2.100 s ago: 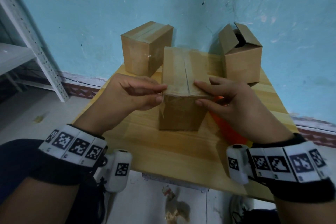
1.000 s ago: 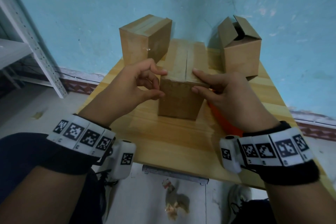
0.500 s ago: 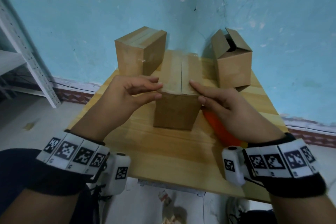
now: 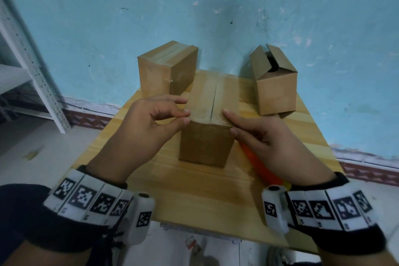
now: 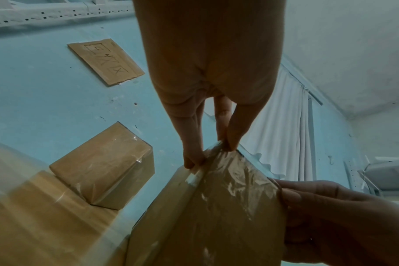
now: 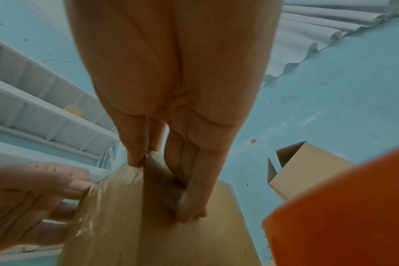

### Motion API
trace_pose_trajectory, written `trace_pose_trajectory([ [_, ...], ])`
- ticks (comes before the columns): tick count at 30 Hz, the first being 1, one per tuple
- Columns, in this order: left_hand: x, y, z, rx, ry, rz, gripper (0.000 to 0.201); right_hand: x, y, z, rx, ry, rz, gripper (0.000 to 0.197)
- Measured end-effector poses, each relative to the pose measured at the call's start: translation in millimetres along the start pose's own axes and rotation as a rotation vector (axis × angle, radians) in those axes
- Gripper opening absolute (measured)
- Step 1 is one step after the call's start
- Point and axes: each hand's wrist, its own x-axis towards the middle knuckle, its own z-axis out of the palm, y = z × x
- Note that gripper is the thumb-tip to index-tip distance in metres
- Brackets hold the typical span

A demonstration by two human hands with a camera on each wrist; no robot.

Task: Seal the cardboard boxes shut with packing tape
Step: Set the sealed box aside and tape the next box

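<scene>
A closed cardboard box (image 4: 206, 136) stands mid-table, with its top seam running away from me. Clear packing tape (image 5: 230, 181) lies wrinkled over its near face and top edge. My left hand (image 4: 185, 112) pinches the near-left top corner, thumb on the front and fingers on top; the left wrist view shows the fingertips (image 5: 233, 144) on the tape's edge. My right hand (image 4: 230, 121) grips the near-right top corner, index finger on top, with its fingers (image 6: 191, 212) down the side. The orange tape dispenser (image 4: 259, 166) lies under my right wrist.
A taped box (image 4: 168, 69) stands at the back left of the wooden table (image 4: 194, 196). A box with open flaps (image 4: 273, 84) stands at the back right. The blue wall is right behind them. A white metal shelf (image 4: 32, 75) is to the left.
My left fingers lifted off, then settled again on the box's near-left corner. My right hand has stayed at the near-right corner. The box has not moved.
</scene>
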Motion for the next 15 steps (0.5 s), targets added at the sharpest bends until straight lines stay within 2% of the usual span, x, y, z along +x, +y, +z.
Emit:
trace_pose_trajectory([
  [5, -1, 5, 4, -0.052, 0.021, -0.053, 0.019, 2, -4, 7, 0.067, 0.097, 0.027, 0.036],
  [9, 1, 7, 12, -0.093, 0.084, -0.091, 0.017, 5, -8, 14, 0.025, 0.156, 0.049, 0.042],
  [12, 2, 8, 14, -0.131, 0.082, -0.092, 0.018, 7, -8, 15, 0.061, 0.212, 0.053, 0.037],
  [15, 2, 7, 14, -0.157, 0.068, -0.091, 0.021, 7, -5, 12, 0.062, 0.178, 0.028, 0.034],
])
